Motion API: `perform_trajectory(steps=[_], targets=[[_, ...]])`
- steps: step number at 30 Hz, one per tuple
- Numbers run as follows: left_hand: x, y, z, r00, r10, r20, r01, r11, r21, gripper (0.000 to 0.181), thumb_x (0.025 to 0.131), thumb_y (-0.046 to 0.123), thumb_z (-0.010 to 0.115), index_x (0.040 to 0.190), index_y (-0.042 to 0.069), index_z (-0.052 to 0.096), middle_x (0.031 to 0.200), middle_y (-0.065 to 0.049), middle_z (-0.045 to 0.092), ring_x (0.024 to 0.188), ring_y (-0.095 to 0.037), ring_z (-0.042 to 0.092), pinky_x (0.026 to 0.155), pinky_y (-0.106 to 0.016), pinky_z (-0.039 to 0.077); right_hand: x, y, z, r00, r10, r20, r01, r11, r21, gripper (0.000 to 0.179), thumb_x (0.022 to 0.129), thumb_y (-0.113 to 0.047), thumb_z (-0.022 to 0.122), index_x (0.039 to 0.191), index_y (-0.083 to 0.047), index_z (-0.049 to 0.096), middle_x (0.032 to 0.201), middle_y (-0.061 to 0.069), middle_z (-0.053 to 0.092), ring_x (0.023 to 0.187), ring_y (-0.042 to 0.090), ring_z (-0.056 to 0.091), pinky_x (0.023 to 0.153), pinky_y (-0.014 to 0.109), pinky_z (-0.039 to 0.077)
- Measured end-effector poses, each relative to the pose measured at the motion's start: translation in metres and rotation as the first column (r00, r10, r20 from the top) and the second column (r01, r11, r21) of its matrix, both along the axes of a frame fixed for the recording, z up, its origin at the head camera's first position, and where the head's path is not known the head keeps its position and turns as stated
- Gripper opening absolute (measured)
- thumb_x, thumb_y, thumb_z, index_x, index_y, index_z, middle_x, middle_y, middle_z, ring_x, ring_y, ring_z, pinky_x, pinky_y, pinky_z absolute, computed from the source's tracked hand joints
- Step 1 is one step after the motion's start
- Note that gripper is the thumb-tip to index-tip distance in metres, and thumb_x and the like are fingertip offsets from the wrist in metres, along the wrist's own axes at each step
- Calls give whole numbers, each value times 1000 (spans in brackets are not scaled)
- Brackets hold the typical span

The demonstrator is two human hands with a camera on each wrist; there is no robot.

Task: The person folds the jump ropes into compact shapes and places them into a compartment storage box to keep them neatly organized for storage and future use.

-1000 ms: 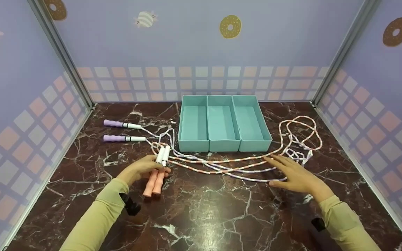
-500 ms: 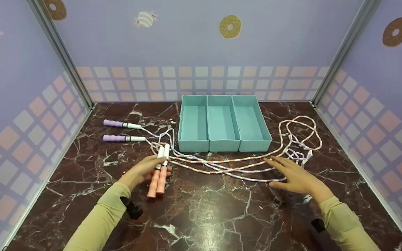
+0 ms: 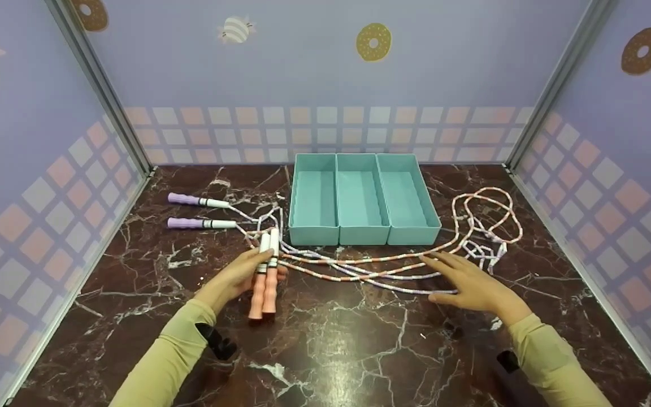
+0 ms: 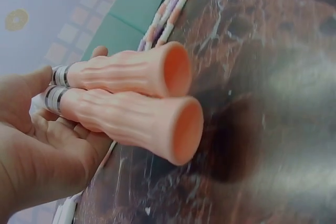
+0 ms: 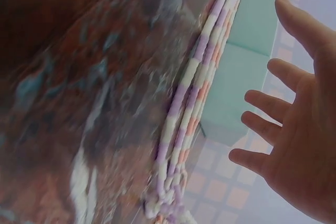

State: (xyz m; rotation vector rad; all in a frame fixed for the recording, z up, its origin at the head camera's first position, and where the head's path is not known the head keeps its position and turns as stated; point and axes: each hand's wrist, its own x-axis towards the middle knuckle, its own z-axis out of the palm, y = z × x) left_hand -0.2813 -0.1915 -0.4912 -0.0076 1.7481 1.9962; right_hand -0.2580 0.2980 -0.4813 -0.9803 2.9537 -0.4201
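Note:
In the head view, my left hand [image 3: 237, 278] holds the two orange-and-white handles [image 3: 270, 291] of a jump rope side by side, thumb across their white upper parts. In the left wrist view their hollow orange ends [image 4: 187, 129] point away from the palm, over the tabletop. The orange-and-white beaded rope [image 3: 376, 260] runs rightward from them and loops at the far right. My right hand [image 3: 475, 287], fingers spread, hovers over the ropes and grips nothing. A second jump rope has purple handles [image 3: 187, 224] lying on the left and a purple-and-white cord [image 3: 402, 290] crossing the orange one.
Behind the ropes stands a teal box [image 3: 364, 236] with three long compartments, nothing inside them. The dark marbled tabletop [image 3: 337, 345] is closed in by patterned panels [image 3: 325, 73] at the back and both sides.
My left hand has moved slightly right with the orange handles, which have turned from slanting to nearly straight away from me. My right hand has shifted a little left; the purple handles stay put.

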Motion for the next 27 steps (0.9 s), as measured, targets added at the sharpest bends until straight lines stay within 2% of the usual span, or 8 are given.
perform_trajectory(steps=[5, 12, 19, 24, 27], targets=[[4, 9, 5, 998, -61, -29, 62, 997, 52, 50, 106, 27, 44, 142, -7, 38, 91, -3, 76, 86, -18, 74, 89, -39, 59, -4, -21, 7, 999, 21, 24, -21, 1000, -8, 78, 88, -43, 71, 154, -21, 36, 156, 20, 38, 142, 47, 36, 113, 66, 31], [11, 28, 26, 986, -149, -70, 153, 986, 65, 45, 106, 26, 43, 137, -6, 41, 90, -4, 75, 84, -17, 74, 84, -34, 60, -14, -52, 20, 996, 76, 36, -75, 997, -22, 78, 90, -48, 67, 155, -23, 32, 159, 14, 35, 145, 42, 34, 116, 62, 30], [15, 45, 51, 982, -177, -67, 183, 978, 102, 43, 106, 23, 42, 138, -7, 40, 88, -6, 74, 81, -18, 74, 80, -31, 60, -23, -78, 26, 993, 115, 37, -114, 993, -21, 77, 91, -47, 66, 156, -25, 30, 158, 12, 37, 145, 37, 37, 116, 59, 33], [16, 53, 70, 980, -187, -69, 191, 979, 65, 48, 106, 23, 42, 142, -9, 37, 88, -5, 74, 80, -16, 73, 81, -31, 60, -27, -90, 28, 992, 112, 65, -109, 993, -43, 77, 92, -46, 64, 157, -26, 27, 160, 6, 35, 147, 31, 34, 119, 55, 30], [16, 59, 81, 982, -181, -61, 184, 982, 42, 47, 106, 25, 44, 141, -5, 42, 89, -5, 75, 80, -16, 73, 81, -31, 60, -29, -95, 28, 992, 110, 67, -106, 992, -68, 78, 93, -47, 63, 157, -24, 26, 161, 5, 34, 148, 29, 33, 120, 52, 30]])
